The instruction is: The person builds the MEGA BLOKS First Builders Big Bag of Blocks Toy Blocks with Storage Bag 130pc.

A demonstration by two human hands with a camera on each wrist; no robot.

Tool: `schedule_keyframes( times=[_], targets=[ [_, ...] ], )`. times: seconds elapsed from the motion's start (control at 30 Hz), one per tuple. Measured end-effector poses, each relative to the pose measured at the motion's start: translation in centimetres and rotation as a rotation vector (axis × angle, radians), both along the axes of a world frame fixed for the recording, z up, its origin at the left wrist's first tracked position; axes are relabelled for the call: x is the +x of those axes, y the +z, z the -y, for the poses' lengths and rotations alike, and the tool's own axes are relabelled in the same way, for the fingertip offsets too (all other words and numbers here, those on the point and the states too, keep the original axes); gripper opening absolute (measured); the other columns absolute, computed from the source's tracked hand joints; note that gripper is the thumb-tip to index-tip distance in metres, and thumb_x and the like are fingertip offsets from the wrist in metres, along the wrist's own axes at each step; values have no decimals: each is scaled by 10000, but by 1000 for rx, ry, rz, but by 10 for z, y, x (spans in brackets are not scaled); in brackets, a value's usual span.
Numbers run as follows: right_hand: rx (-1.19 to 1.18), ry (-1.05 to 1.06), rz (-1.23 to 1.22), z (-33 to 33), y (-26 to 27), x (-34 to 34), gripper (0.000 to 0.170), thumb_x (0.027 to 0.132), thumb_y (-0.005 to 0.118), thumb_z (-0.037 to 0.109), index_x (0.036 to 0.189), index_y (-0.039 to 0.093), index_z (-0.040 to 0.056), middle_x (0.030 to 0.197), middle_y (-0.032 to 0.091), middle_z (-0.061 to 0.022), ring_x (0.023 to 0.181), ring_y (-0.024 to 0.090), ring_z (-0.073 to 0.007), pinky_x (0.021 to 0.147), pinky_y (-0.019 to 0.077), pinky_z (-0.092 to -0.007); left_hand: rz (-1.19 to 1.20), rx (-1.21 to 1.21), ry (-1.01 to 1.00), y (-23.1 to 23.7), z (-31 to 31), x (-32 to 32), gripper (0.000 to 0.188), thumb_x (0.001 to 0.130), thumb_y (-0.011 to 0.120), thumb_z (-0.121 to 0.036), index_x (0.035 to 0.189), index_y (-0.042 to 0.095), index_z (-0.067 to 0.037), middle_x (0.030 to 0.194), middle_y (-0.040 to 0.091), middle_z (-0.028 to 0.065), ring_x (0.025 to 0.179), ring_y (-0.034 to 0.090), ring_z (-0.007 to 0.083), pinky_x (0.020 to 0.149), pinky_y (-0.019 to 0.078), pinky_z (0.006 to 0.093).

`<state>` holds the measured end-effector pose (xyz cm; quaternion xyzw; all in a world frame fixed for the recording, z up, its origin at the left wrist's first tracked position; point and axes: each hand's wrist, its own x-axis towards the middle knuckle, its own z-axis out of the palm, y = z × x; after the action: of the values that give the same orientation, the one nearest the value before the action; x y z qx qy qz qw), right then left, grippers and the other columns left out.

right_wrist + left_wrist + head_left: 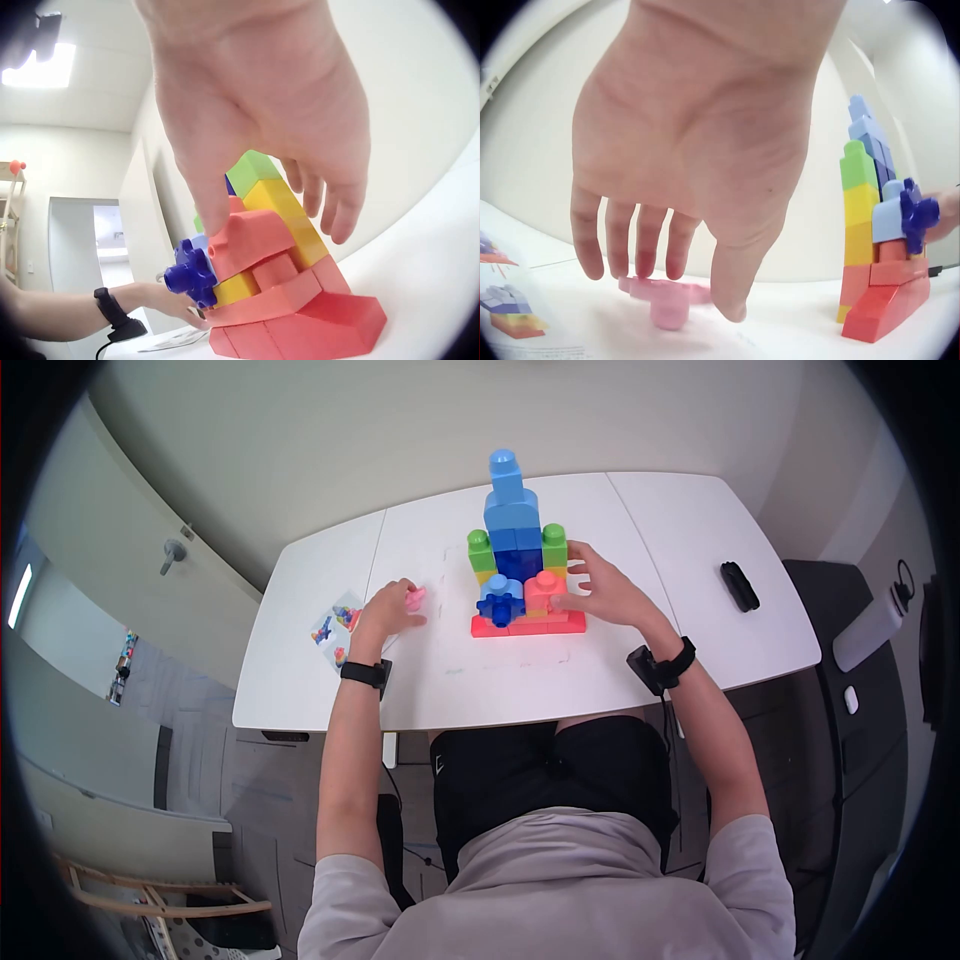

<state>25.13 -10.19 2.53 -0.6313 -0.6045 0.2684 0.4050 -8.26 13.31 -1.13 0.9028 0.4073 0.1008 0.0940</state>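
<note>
My left hand (384, 610) is over a pink knobbed piece (415, 599) on the table. In the left wrist view the fingers of the left hand (694, 157) hang fairly straight, their tips beside the pink piece (669, 306); whether they touch it I cannot tell. A block build stands mid-table: a red base (530, 627), green blocks (554, 547) on both sides, a tall blue column (512, 515) and a dark blue gear (191, 275) in front. My right hand (612, 592) spreads at its right side, thumb against or close to the coral block (251, 244), fingers extended behind.
A printed sheet (332, 643) showing coloured builds lies left of the build, partly behind the left forearm. A black case (740, 587) rests on the table's right part. Beyond the right edge, a white bottle (868, 630) stands on a dark surface.
</note>
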Motion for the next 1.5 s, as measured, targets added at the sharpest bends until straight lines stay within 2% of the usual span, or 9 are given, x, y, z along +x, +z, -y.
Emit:
schedule_keyframes(
  times=[0.2,0.4,0.47,0.67,0.93,1.13,1.2,1.37,1.5],
  targets=[
    [89,-82,119,10,13,10,889,875,844,305,1576,366,40,1497,549,-192,1326,593,-331,1049,538,-446,84,-61,86,-3,1,0,449,813,840,-250,1170,706,-14,1150,739,200,1047,717,371,917,572,428],
    [482,-301,217,28,51,-16,518,921,762,153,1388,558,58,1336,657,-132,1172,661,-292,976,556,-411,350,-256,-17,77,73,19,420,891,831,-243,1207,707,5,1130,757,138,974,738,248,862,573,353],
    [603,-215,209,35,62,-27,471,904,781,146,1326,604,35,1264,684,-124,1127,677,-280,960,561,-400,593,-456,-257,89,93,30,338,944,798,-150,1229,689,-6,1153,732,66,1007,713,152,858,573,306],
    [441,100,19,45,66,-59,488,871,841,199,1272,630,19,1201,692,-139,1047,714,-256,902,586,-384,565,-428,-518,121,152,65,399,928,792,-71,1289,638,2,1169,721,78,1084,699,151,892,587,297],
    [324,116,-29,36,53,-46,519,856,875,278,1231,645,2,1099,738,-135,1011,720,-232,889,584,-350,628,-607,-387,109,161,80,443,922,794,-60,1321,610,-6,1183,708,86,1096,699,173,910,592,312],
    [276,141,3,36,55,-35,458,854,860,235,1201,653,19,1079,741,-133,974,725,-234,877,585,-348,566,-376,-484,109,151,68,450,920,804,-109,1321,611,-45,1169,707,79,1084,696,179,896,581,343],
    [128,125,131,39,63,-30,460,831,832,110,1230,630,1,1145,730,-112,1065,718,-228,957,593,-359,600,-164,-388,105,137,63,423,914,817,-151,1280,626,-54,1146,709,73,1062,689,172,880,571,340],
    [87,193,230,35,47,-26,416,822,808,91,1200,654,11,1138,729,-115,1037,719,-252,951,596,-371,695,-148,-247,69,102,65,711,833,900,-222,1418,524,-75,1375,617,93,1272,597,216,989,544,414],
    [162,225,284,28,31,-27,417,792,806,78,1182,670,25,1125,720,-122,1022,704,-277,934,592,-379,714,-359,-310,35,84,75,1116,770,946,-297,1622,256,-91,1595,424,167,1498,413,330,1162,444,525]
  ],
)
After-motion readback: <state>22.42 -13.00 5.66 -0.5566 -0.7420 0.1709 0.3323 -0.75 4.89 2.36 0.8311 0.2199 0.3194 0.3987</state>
